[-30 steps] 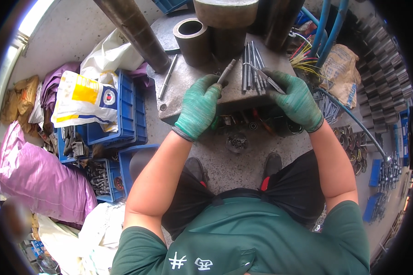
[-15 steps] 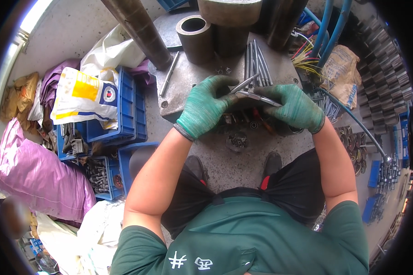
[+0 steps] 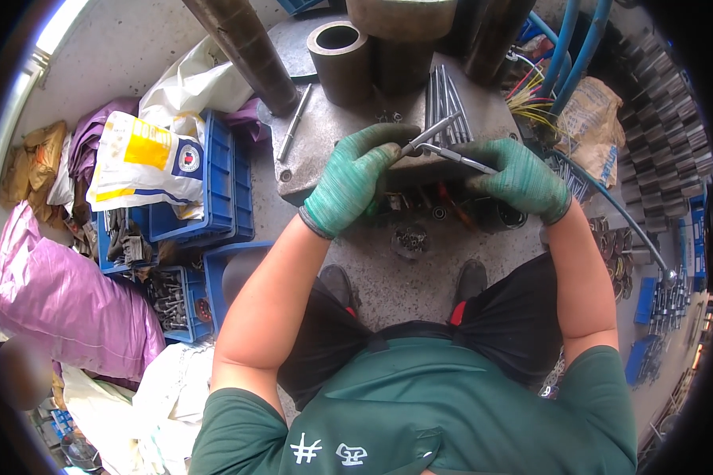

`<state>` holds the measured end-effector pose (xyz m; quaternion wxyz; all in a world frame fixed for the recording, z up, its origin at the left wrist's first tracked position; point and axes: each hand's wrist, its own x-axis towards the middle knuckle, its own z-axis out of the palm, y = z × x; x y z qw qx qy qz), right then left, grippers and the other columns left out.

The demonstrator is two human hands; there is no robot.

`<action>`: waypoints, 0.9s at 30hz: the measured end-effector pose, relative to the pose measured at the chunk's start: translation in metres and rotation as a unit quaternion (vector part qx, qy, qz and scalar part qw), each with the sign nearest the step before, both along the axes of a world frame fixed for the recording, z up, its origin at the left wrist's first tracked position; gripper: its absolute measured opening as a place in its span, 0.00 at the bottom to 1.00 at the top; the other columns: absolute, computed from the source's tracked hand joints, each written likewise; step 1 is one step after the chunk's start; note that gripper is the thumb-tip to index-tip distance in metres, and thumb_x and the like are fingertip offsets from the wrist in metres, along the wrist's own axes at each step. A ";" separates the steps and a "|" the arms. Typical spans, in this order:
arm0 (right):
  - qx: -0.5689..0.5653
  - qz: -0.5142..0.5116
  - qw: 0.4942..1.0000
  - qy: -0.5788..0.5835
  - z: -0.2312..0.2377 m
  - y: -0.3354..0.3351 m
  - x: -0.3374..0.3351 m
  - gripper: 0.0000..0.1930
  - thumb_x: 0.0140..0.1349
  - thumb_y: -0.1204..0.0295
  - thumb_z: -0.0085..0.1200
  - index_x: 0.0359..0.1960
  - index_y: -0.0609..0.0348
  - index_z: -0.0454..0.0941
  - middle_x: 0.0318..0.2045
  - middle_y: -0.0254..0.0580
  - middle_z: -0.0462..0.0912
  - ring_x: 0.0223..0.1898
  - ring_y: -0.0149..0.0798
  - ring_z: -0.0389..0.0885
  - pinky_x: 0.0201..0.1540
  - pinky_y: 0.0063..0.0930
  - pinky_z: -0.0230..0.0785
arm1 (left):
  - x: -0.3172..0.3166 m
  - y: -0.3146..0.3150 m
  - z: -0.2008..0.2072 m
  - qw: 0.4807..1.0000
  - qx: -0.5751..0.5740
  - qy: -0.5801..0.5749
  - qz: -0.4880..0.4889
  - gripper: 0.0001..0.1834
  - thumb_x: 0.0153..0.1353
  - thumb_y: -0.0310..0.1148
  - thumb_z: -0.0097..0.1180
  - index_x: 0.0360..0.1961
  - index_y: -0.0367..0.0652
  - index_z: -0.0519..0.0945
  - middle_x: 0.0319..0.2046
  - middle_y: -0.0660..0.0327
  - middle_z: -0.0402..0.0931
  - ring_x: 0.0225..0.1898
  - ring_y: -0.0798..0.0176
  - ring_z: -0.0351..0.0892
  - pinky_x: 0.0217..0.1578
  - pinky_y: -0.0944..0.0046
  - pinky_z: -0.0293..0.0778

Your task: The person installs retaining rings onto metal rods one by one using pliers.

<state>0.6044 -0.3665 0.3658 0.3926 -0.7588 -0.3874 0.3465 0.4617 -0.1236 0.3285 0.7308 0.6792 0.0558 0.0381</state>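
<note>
Both my hands wear green knit gloves and are raised above the front edge of a thick metal block (image 3: pixel 325 119). My left hand (image 3: pixel 348 178) is closed around one end of a slim metal rod (image 3: pixel 436 131), which points up and to the right. In my right hand (image 3: pixel 523 180) is a second metal rod (image 3: pixel 467 161), slanting down to the right; its thin curved tip meets or crosses the first rod near my left fingertips. Behind them, several long metal rods (image 3: pixel 449 103) lie side by side on the block. A lone rod (image 3: pixel 295 124) rests on the block's left part.
A hollow steel cylinder (image 3: pixel 338 67) and thick columns (image 3: pixel 242 51) stand at the back. Blue crates (image 3: pixel 230 190) and a purple sack (image 3: pixel 79 309) are at left. Small metal parts (image 3: pixel 410 240) sit below my hands. Blue hoses (image 3: pixel 566 63) run down at right.
My right hand has shifted slightly right and down with its rod, exposing the curved tip. The rod in my left hand has moved up and to the right.
</note>
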 end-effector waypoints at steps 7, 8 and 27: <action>-0.018 -0.006 0.998 -0.060 0.003 0.000 -0.006 0.31 0.60 0.78 0.61 0.68 0.62 0.78 0.47 0.43 0.90 0.47 0.29 0.83 0.55 0.29 0.77 | 0.003 -0.002 -0.009 0.998 0.030 -0.054 0.018 0.22 0.72 0.32 0.52 0.62 0.35 0.83 0.49 0.54 0.86 0.44 0.68 0.85 0.46 0.69 0.82; -0.018 -0.007 0.998 -0.059 0.003 -0.001 -0.005 0.31 0.60 0.78 0.61 0.68 0.62 0.78 0.47 0.43 0.90 0.47 0.29 0.83 0.55 0.29 0.77 | 0.002 -0.003 -0.009 0.998 0.009 -0.051 0.020 0.21 0.72 0.32 0.53 0.62 0.35 0.83 0.50 0.54 0.86 0.46 0.67 0.84 0.49 0.68 0.81; 0.002 0.022 1.000 -0.009 -0.001 0.009 -0.019 0.28 0.63 0.74 0.61 0.67 0.59 0.79 0.38 0.41 0.90 0.34 0.29 0.85 0.42 0.29 0.80 | 0.005 -0.003 -0.014 0.983 -0.178 0.038 -0.004 0.27 0.65 0.28 0.47 0.64 0.27 0.77 0.47 0.47 0.87 0.27 0.69 0.83 0.34 0.71 0.83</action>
